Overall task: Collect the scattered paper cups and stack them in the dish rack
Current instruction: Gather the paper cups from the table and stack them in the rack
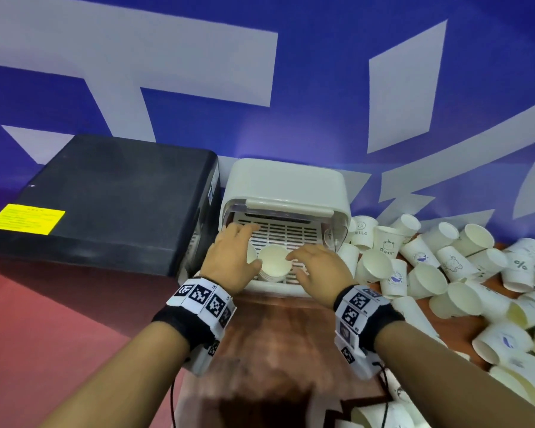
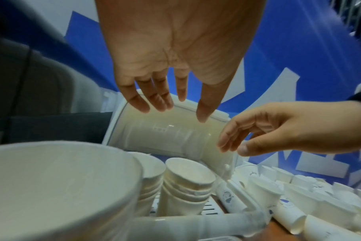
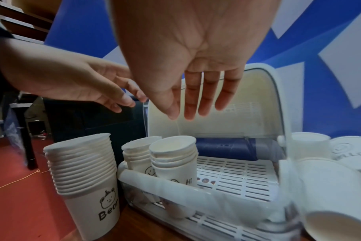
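Note:
The white dish rack (image 1: 286,186) stands against the blue wall with its lid raised. Two short stacks of paper cups (image 3: 175,156) (image 3: 138,153) stand upright in its front left corner; in the head view one stack (image 1: 274,262) shows between my hands. A taller stack (image 3: 87,176) printed "Bear" stands outside the rack, to its left. My left hand (image 1: 235,251) and right hand (image 1: 315,264) hover over the stacks with fingers straight, holding nothing. Many loose cups (image 1: 445,267) lie scattered on the table right of the rack.
A black box (image 1: 105,196) with a yellow label sits close against the rack's left side. The brown table (image 1: 275,335) runs toward me, with red floor (image 1: 44,335) to its left. The rack's slotted floor (image 3: 233,176) is bare behind the stacks.

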